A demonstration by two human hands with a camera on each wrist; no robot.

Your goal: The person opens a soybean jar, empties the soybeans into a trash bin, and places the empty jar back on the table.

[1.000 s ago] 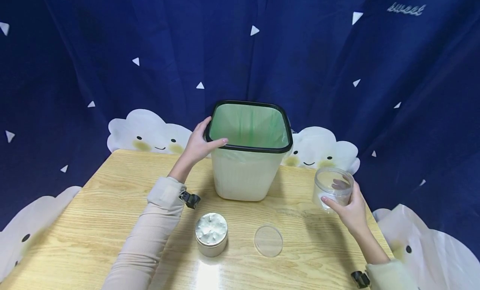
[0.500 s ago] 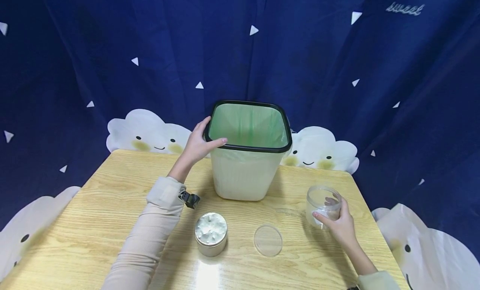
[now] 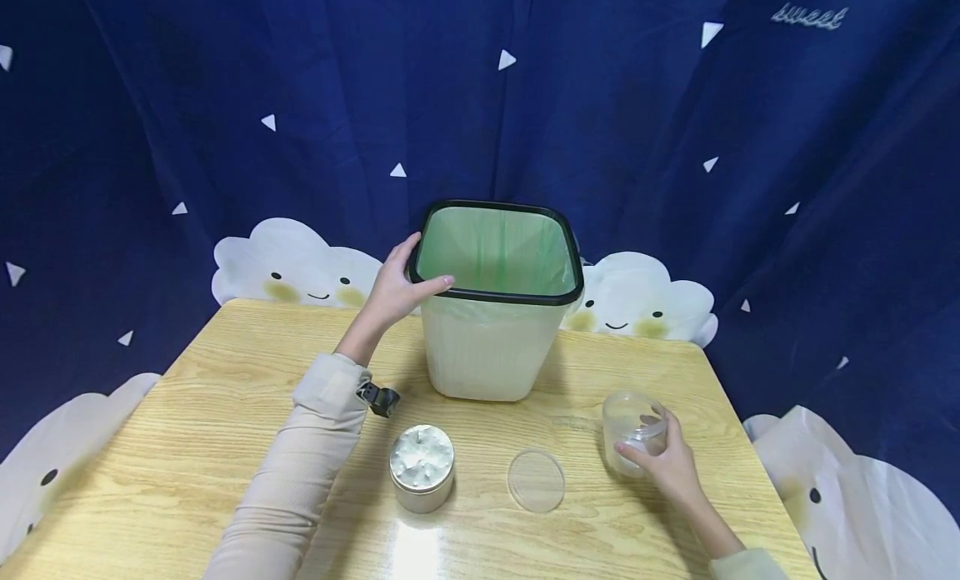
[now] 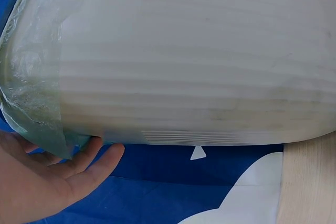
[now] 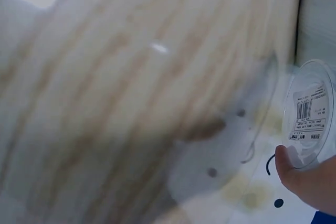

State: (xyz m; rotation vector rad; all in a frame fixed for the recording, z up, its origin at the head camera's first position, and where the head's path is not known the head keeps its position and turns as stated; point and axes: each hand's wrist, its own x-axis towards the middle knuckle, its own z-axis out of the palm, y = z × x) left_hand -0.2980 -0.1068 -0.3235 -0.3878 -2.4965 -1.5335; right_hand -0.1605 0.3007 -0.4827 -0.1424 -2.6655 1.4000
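At the back of the table, my left hand [image 3: 396,292] grips the left front corner of a white trash bin [image 3: 487,355], its thumb over the black rim. A pale green bag lines the bin. In the left wrist view, fingertips touch the bin's side [image 4: 189,77] beside the folded bag edge [image 4: 39,103]. My right hand [image 3: 670,463] holds a clear plastic jar [image 3: 621,417] low over the table on the right, thumb on the near side. The right wrist view shows a barcode label [image 5: 310,109] on the jar.
An uncovered silver tin [image 3: 422,470] filled with a whitish, lumpy substance stands front and centre on the wooden table [image 3: 255,380]. Right of it lies a clear round disc [image 3: 536,481]. A blue curtain [image 3: 480,105] with white clouds hangs behind the table.
My right hand has brought the clear jar down and left, closer to the table, and the jar now leans differently. The left hand stays on the bin.
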